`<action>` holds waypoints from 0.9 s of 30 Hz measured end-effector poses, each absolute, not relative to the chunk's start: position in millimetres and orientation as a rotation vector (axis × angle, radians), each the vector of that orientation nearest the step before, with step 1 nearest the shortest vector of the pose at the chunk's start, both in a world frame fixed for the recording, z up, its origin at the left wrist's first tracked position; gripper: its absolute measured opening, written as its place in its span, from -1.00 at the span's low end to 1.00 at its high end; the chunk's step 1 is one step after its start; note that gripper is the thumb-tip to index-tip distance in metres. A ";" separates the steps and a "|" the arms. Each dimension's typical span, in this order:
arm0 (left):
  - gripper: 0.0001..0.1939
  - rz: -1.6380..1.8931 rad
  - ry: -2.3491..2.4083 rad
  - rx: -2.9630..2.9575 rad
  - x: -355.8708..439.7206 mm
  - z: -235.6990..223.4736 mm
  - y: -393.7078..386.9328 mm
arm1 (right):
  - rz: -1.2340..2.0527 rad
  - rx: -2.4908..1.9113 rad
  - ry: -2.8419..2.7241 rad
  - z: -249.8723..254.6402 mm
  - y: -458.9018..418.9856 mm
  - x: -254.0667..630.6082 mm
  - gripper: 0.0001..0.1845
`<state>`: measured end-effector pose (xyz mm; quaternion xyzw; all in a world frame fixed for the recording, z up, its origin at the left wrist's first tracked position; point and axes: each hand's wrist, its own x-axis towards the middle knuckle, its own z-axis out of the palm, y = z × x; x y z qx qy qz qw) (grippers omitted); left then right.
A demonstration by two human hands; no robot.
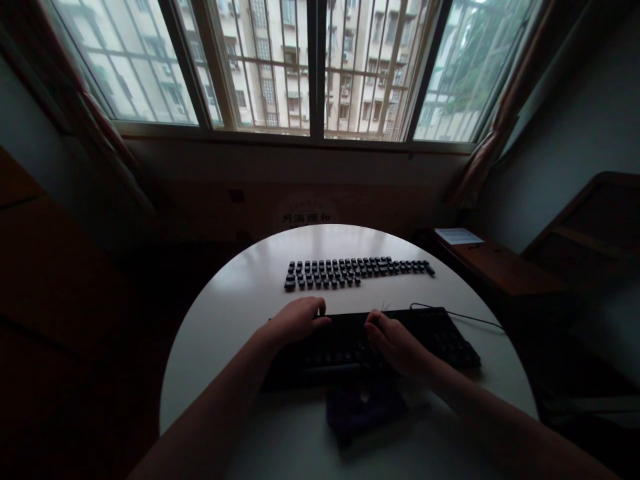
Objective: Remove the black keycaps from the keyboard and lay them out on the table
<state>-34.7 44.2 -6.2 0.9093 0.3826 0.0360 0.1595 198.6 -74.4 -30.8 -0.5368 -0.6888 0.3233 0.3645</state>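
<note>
A black keyboard [345,327] lies on the round white table, many of its keycaps taken off; some keys show at its right end. My left hand [299,320] rests at its back left edge, fingers curled over the edge and thumb on top. Over the keyboard's middle, my right hand [395,340] is closed in a pinch. Thin wires stick up past its fingertips, like those of a wire keycap puller [385,307]; its body is hidden by the fingers. Behind the keyboard, loose black keycaps [330,272] stand in rows.
A dark purple cloth-like item [365,408] lies in front of the keyboard. The keyboard's cable [475,319] runs off the right side of the white table [210,333]. Beyond are a brown side table [500,270] with a paper, a chair at right and a barred window.
</note>
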 end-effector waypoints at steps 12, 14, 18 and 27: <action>-0.77 0.087 1.138 2.635 -32.4 1.8 35.2 | 0.573 -1.421 -1.842 -37.0 -83.2 183.2 -0.81; -0.78 0.072 1.140 2.627 -32.4 2.7 35.2 | 0.664 -1.425 -1.724 -39.8 -82.0 186.0 -0.75; -0.78 0.063 1.151 2.619 -32.8 2.9 35.6 | 0.843 -1.348 -1.353 -39.1 -77.9 190.3 -0.65; -0.71 0.330 1.044 2.627 -17.6 21.8 11.0 | 1.034 -1.084 -1.226 -31.7 -81.3 189.8 -0.73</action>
